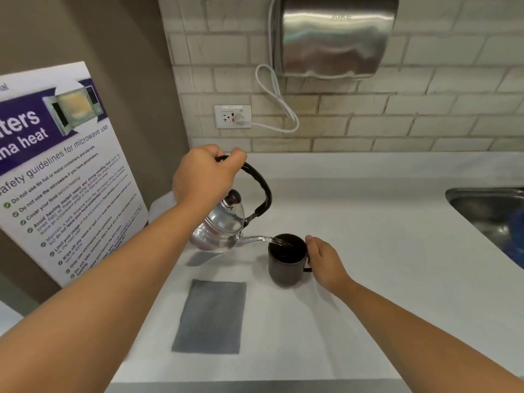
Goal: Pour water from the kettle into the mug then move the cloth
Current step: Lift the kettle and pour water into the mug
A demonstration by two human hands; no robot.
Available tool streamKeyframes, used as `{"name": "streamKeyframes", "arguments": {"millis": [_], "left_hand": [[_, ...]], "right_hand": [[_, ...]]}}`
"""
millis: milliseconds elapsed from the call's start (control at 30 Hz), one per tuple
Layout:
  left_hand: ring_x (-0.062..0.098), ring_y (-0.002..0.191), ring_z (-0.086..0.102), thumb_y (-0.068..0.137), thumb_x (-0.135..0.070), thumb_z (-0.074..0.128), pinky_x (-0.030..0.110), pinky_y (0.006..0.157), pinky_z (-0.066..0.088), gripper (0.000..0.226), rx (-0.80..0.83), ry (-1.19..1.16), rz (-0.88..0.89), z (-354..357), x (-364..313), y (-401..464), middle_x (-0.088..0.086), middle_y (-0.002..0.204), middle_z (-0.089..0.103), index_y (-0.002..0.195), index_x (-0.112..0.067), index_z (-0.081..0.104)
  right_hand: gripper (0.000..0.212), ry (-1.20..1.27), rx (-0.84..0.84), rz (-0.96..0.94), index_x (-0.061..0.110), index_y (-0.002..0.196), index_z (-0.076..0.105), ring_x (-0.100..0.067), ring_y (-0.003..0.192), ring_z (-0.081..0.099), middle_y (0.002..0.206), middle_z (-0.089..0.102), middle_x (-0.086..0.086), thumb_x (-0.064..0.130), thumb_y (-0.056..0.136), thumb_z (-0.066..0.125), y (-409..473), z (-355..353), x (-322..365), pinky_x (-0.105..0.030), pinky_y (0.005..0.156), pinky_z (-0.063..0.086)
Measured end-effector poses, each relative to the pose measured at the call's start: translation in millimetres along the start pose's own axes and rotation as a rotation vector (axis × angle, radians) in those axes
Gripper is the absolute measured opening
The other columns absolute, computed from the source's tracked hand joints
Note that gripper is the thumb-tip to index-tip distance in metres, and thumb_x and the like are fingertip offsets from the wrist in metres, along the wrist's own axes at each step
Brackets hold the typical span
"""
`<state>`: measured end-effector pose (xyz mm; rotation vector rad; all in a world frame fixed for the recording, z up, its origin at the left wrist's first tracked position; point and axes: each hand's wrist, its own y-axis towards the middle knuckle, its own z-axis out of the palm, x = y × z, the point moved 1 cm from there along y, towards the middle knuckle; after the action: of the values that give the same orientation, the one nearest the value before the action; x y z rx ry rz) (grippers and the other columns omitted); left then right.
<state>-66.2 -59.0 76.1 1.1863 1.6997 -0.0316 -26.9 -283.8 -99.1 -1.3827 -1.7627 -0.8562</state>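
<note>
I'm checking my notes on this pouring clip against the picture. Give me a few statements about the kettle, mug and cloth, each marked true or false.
1. The left hand holds the kettle by its black handle. True.
2. Water runs from the spout into the mug. True.
3. The mug lies on its side. False: it stands upright on the counter, with the right hand at its handle.
4. The cloth is draped over the mug. False: it lies flat on the counter, nearer the person.
5. The kettle rests on the cloth. False: it is held tilted in the air.
</note>
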Motion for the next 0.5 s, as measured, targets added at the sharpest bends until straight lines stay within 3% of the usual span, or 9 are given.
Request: {"name": "streamKeyframes", "arguments": {"millis": [233,400,500], "left_hand": [[0.014,0.042,0.041,0.07,-0.052,0.053,0.024,0.045,0.033,0.042,0.023,0.087,0.039,1,-16,3,-0.005,0.043,0.043,0.053,-0.014,0.051],[0.016,0.04,0.036,0.069,-0.051,0.053,0.024,0.045,0.032,0.043,0.032,0.129,0.073,1,-23,5,-0.005,0.04,0.037,0.047,-0.015,0.042],[0.016,0.04,0.036,0.07,-0.051,0.053,0.025,0.045,0.034,0.044,0.035,0.153,0.091,1,-25,6,-0.005,0.041,0.038,0.051,-0.012,0.047]], "right_hand": [[0.044,-0.001,0.012,-0.009,0.014,0.062,0.035,-0.015,0.059,0.039,0.061,0.041,-0.001,0.032,0.101,0.029,0,-1,1,-0.028,0.058,0.034],[0.043,0.012,0.013,-0.013,0.012,0.063,0.035,-0.017,0.061,0.039,0.063,0.041,-0.003,0.032,0.101,0.03,-1,-1,0,-0.031,0.06,0.034],[0.043,0.026,0.012,-0.022,0.011,0.064,0.037,-0.017,0.061,0.04,0.063,0.042,-0.005,0.033,0.101,0.03,-2,-1,-1,-0.031,0.061,0.035]]}}
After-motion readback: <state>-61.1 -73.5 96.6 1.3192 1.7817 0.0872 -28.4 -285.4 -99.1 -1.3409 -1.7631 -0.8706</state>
